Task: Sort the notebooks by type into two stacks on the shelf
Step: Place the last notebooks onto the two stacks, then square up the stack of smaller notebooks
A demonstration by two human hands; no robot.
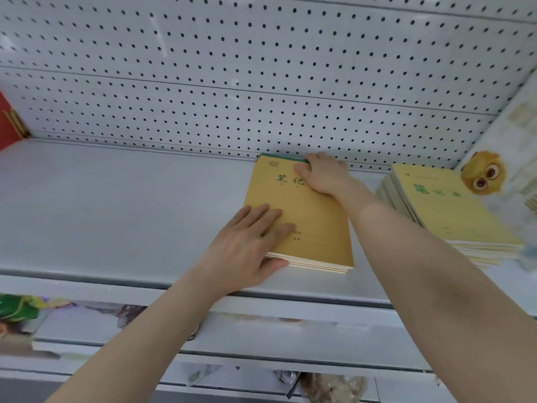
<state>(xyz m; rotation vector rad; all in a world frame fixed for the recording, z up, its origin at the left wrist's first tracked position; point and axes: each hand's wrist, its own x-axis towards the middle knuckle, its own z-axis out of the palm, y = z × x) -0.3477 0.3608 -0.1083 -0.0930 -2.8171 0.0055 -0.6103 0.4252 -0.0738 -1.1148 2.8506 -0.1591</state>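
Shelf point(116, 205), white metal, backed by perforated panel point(261, 68).

Brown notebook stack point(316, 225) lies flat on the shelf, right of centre. The long axis runs from the front lip towards the panel, with the far end leaning slightly left. The green-bound spine is at the far end, touching or just short of the panel. Cover faces up and the green title reads upright from the viewer's side. Page edges show along the near end.

Left hand point(250, 242): fingers straight and flat on the cover at the near-left corner, thumb laid against the near page edges.

Right hand point(322, 173): fingers curled over the far spine edge at the far-right corner, gripping it; palm on the cover, hiding part of the title.

Pale yellow notebook stack point(447, 205) sits further right, taller, its layers fanned and uneven. A gap separates the two stacks, and the right forearm crosses it.

Printed sheet with owl figure point(483, 174) leans at the far right, behind the pale stack. Red item point(8, 120) at the far left end. Blurred goods point(17, 309) on the level below.
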